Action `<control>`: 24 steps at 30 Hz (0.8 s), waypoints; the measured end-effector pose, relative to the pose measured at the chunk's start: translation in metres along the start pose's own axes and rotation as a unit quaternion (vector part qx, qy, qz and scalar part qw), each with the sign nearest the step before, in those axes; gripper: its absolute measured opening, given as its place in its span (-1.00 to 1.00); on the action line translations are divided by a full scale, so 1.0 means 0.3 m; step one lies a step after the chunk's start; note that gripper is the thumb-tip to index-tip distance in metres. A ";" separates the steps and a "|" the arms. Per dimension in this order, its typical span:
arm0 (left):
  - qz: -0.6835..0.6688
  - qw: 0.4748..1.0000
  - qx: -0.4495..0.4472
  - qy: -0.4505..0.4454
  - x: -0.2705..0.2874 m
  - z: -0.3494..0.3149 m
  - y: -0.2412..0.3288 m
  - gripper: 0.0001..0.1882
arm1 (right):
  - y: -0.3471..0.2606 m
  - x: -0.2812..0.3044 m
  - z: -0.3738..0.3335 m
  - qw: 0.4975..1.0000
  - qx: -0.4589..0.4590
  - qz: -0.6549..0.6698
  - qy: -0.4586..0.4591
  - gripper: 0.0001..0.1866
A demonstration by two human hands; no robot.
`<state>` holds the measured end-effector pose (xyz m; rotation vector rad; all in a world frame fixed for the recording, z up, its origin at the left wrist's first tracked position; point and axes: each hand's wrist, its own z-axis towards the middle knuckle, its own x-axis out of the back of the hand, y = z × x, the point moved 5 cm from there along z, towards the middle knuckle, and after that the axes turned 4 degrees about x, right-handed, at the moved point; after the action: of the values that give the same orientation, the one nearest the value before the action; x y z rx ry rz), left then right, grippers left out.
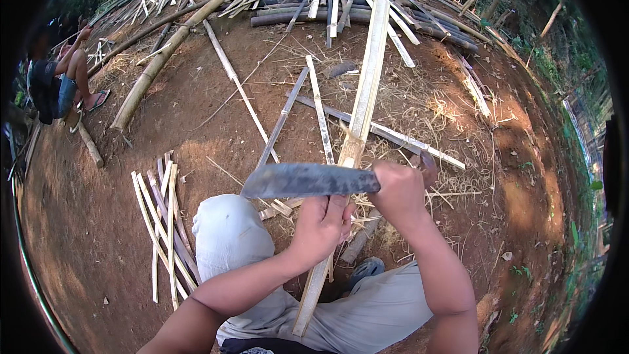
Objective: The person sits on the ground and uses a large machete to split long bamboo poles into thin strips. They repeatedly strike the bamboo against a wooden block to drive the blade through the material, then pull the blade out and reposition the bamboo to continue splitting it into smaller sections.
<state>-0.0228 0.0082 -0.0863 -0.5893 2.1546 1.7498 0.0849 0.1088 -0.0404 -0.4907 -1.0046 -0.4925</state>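
Observation:
My right hand is closed round the handle of a machete, whose wide dark blade points left and lies across a long split bamboo strip. Just below the blade, my left hand grips that strip, fingers wrapped about it. From my lap the strip runs up and away to the bamboo pile, its pale inner face showing. Near the blade a thin curled shaving lifts off the strip. Part of the machete's handle end shows past my right fist.
Several cut strips lie at my left on brown soil. Curly shavings litter the ground ahead right. A bamboo pile spans the back, and a thick pole slants at left. A seated person is at far left.

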 end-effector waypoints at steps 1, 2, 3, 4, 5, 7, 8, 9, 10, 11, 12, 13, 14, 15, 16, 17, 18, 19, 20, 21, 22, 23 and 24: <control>-0.016 0.999 -0.025 0.025 0.012 -0.006 0.013 -0.82 | -0.035 -0.022 -0.017 1.000 0.026 0.002 -0.014 -0.89; -0.025 0.999 -0.018 0.019 0.017 0.001 0.008 -0.82 | -0.058 -0.041 -0.026 0.999 0.047 0.003 -0.023 -0.89; -0.034 0.999 -0.011 0.013 0.023 0.011 -0.001 -0.82 | -0.070 -0.046 -0.030 0.998 0.050 0.019 -0.025 -0.89; -0.043 0.999 -0.004 0.008 0.027 0.017 -0.006 -0.81 | -0.081 -0.046 -0.031 0.998 0.053 0.036 -0.027 -0.89; -0.059 0.998 -0.004 0.031 0.015 0.010 0.003 -0.81 | -0.089 -0.046 -0.028 0.996 0.059 0.053 -0.029 -0.88; 0.020 0.997 -0.054 0.054 0.011 0.008 -0.010 -0.81 | -0.094 -0.037 -0.008 0.997 0.075 0.016 -0.011 -0.88; 0.058 0.993 -0.078 0.063 0.015 0.011 -0.019 -0.80 | -0.086 -0.033 0.003 0.997 0.082 -0.004 -0.003 -0.88; 0.105 0.993 -0.017 0.049 0.025 0.021 -0.048 -0.78 | -0.035 -0.036 0.032 0.999 0.046 0.002 -0.002 -0.88; 0.070 0.996 -0.020 0.056 0.025 0.009 -0.054 -0.80 | 0.033 -0.022 0.057 0.999 -0.036 0.012 -0.027 -0.88; 0.038 0.997 -0.030 0.059 0.002 0.005 -0.022 -0.81 | 0.079 -0.021 0.077 0.999 -0.044 -0.008 0.009 -0.88; 0.005 0.997 -0.041 0.062 -0.014 0.007 -0.002 -0.82 | 0.104 -0.021 0.086 0.997 -0.053 -0.027 0.044 -0.88; 0.016 0.996 -0.045 0.077 -0.015 0.001 -0.009 -0.82 | 0.099 -0.035 0.057 0.999 -0.045 -0.010 0.016 -0.89; 0.030 0.995 -0.048 0.081 -0.001 0.003 -0.006 -0.82 | 0.051 -0.033 0.036 0.999 -0.027 0.013 -0.012 -0.90; 0.045 0.994 -0.050 0.085 0.018 0.009 -0.003 -0.83 | 0.021 -0.043 0.031 0.998 -0.008 0.036 -0.040 -0.91; 0.058 0.993 -0.051 0.089 0.039 0.016 -0.002 -0.83 | 0.022 -0.055 0.049 0.999 0.010 0.026 -0.034 -0.92; 0.066 0.995 -0.020 0.073 0.058 0.015 -0.026 -0.80 | 0.031 -0.077 0.055 0.999 0.024 0.019 -0.030 -0.92; 0.038 0.998 -0.002 0.059 0.040 0.012 -0.020 -0.80 | 0.064 -0.082 0.045 0.999 0.028 0.000 -0.033 -0.93; 0.010 0.999 0.017 0.045 0.019 0.011 -0.002 -0.80 | 0.162 -0.091 0.065 0.998 -0.060 -0.006 -0.015 -0.92; -0.020 0.999 0.028 0.035 0.005 0.008 0.015 -0.80 | 0.193 -0.033 0.100 0.990 -0.141 -0.023 -0.010 -0.92; -0.032 0.999 0.038 0.022 -0.006 0.008 0.022 -0.81 | 0.251 -0.026 0.110 0.984 -0.176 -0.001 0.018 -0.89; -0.023 0.999 0.031 0.011 -0.012 0.014 0.024 -0.81 | 0.302 -0.017 0.105 0.976 -0.211 0.019 0.046 -0.86; -0.008 1.000 0.019 0.007 -0.001 0.026 0.031 -0.82 | 0.299 -0.027 0.109 0.965 -0.240 0.093 0.039 -0.83; 0.004 1.000 0.012 0.005 0.005 0.032 0.033 -0.82 | 0.278 -0.036 0.086 0.948 -0.270 0.165 0.026 -0.79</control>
<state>-0.0291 0.0192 -0.0806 -0.5858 2.1828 1.7267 0.1125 0.1914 -0.0518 -1.1110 -0.7075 -0.4720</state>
